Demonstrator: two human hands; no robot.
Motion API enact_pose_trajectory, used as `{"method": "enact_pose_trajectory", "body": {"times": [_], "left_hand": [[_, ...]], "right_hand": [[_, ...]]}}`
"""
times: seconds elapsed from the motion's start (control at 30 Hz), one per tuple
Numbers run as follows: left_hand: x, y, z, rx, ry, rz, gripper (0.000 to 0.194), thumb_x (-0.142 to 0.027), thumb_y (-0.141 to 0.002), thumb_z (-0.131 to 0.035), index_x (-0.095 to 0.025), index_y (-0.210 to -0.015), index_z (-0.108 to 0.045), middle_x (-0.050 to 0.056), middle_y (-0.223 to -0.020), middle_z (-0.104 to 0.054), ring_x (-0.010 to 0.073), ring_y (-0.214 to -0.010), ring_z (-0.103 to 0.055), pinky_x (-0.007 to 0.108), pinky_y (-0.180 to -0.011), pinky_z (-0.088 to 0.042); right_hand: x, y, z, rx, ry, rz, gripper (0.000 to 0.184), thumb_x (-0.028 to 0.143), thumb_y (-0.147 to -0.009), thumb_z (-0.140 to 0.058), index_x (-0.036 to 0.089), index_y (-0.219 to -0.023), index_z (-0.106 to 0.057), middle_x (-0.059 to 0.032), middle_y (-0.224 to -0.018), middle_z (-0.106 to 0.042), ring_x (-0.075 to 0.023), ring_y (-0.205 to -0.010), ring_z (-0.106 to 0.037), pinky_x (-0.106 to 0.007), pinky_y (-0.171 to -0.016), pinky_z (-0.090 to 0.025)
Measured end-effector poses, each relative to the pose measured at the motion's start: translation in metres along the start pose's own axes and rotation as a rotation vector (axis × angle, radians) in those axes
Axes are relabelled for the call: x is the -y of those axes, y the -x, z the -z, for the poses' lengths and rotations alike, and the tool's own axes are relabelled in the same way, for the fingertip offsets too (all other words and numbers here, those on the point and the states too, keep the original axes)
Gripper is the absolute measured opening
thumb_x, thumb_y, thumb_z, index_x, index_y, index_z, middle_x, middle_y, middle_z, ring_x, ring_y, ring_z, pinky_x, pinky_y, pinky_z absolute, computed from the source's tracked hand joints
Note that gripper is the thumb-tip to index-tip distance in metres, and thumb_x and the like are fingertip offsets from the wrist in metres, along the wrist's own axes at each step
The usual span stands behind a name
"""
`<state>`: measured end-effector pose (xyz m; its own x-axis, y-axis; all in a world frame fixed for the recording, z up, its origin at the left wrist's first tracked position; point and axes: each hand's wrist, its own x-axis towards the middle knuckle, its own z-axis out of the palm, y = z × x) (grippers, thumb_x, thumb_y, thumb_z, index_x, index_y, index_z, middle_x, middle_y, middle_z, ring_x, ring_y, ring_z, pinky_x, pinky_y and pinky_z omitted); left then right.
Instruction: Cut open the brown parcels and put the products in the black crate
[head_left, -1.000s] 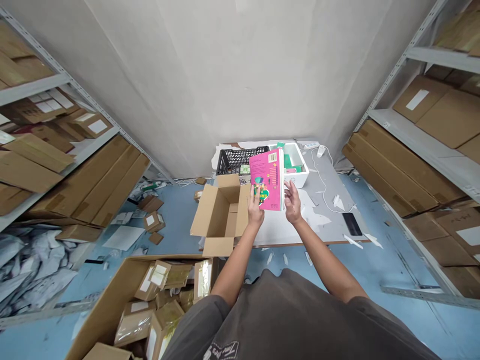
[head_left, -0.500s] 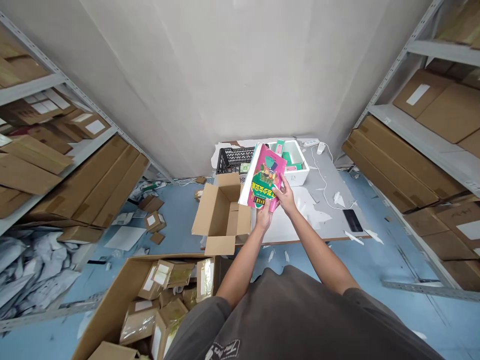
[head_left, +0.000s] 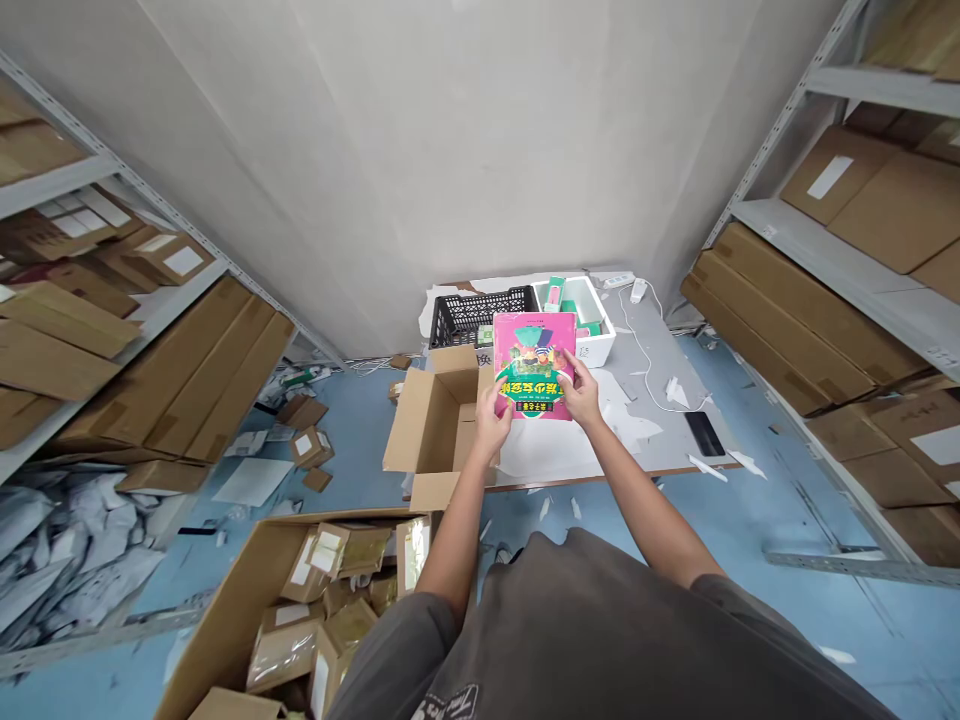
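Both hands hold a pink and green book (head_left: 534,345) above the table, its illustrated cover upside down to me. My left hand (head_left: 493,418) grips its lower left edge, and my right hand (head_left: 581,392) its lower right edge. Whether it is one book or a small stack, I cannot tell. Just left of the book stands an open cardboard box (head_left: 442,425) with its flaps spread. Behind the book sit a black plastic crate (head_left: 444,322) and a white bin (head_left: 600,348) with green and pink boxes in it.
On the grey table (head_left: 645,440) lie a phone (head_left: 705,433), a white cable and torn paper. A large carton (head_left: 217,610) full of small parcels is at my lower left. Shelves with cardboard boxes (head_left: 862,180) stand on both sides, and scraps litter the blue floor.
The book has turned from a tilt to nearly square, its cover now facing me. My left hand has moved left to its left edge; my right hand has shifted slightly lower right.
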<state>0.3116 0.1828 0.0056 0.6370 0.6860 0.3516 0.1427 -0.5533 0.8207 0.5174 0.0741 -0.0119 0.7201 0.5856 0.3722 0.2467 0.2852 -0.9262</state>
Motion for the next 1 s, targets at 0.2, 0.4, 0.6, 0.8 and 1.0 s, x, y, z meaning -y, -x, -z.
{"method": "enact_pose_trajectory", "body": {"times": [0.2,0.4,0.6,0.8,1.0], "left_hand": [[-0.004,0.006,-0.004,0.016,-0.143,-0.008,0.058,-0.027,-0.101,-0.061,-0.028,-0.158,-0.053,0.010,-0.133,-0.061,0.0247,-0.122,-0.064,0.038,-0.108,-0.052],[0.003,-0.001,-0.014,0.016,-0.167,-0.020,0.059,-0.027,-0.101,-0.059,-0.027,-0.160,-0.052,0.011,-0.135,-0.060,0.0245,-0.122,-0.064,0.036,-0.105,-0.053],[-0.004,-0.009,-0.025,0.022,-0.183,-0.001,0.059,-0.030,-0.102,-0.059,-0.026,-0.160,-0.051,0.012,-0.138,-0.060,0.0255,-0.124,-0.064,0.037,-0.106,-0.053],[-0.010,-0.019,-0.043,0.037,-0.213,0.001,0.062,-0.032,-0.102,-0.059,-0.026,-0.162,-0.048,0.012,-0.141,-0.059,0.0267,-0.131,-0.062,0.040,-0.113,-0.051],[-0.001,-0.034,-0.066,0.126,-0.269,0.000,0.086,-0.031,-0.089,-0.076,-0.027,-0.167,-0.039,0.015,-0.166,-0.032,0.0349,-0.158,-0.037,0.048,-0.127,-0.040]], "right_hand": [[-0.007,0.001,0.004,0.039,0.081,0.052,0.068,0.052,-0.098,-0.064,0.024,-0.160,-0.055,-0.0119,-0.157,-0.059,-0.0312,-0.145,-0.056,-0.049,-0.124,-0.044],[-0.010,-0.005,0.014,0.048,0.168,0.048,0.069,0.049,-0.101,-0.059,0.025,-0.164,-0.048,-0.0110,-0.156,-0.060,-0.0293,-0.144,-0.057,-0.047,-0.122,-0.047],[-0.017,-0.014,0.022,0.035,0.130,0.051,0.068,0.047,-0.100,-0.060,0.025,-0.163,-0.049,-0.0102,-0.157,-0.059,-0.0290,-0.145,-0.056,-0.047,-0.122,-0.046],[-0.034,-0.029,0.042,0.062,0.142,0.045,0.069,0.044,-0.102,-0.056,0.026,-0.167,-0.043,-0.0094,-0.158,-0.057,-0.0281,-0.148,-0.053,-0.047,-0.124,-0.044],[-0.049,-0.052,0.057,0.133,0.251,0.055,0.071,0.036,-0.100,-0.054,0.027,-0.169,-0.039,-0.0100,-0.161,-0.052,-0.0284,-0.150,-0.048,-0.050,-0.128,-0.038]]}}
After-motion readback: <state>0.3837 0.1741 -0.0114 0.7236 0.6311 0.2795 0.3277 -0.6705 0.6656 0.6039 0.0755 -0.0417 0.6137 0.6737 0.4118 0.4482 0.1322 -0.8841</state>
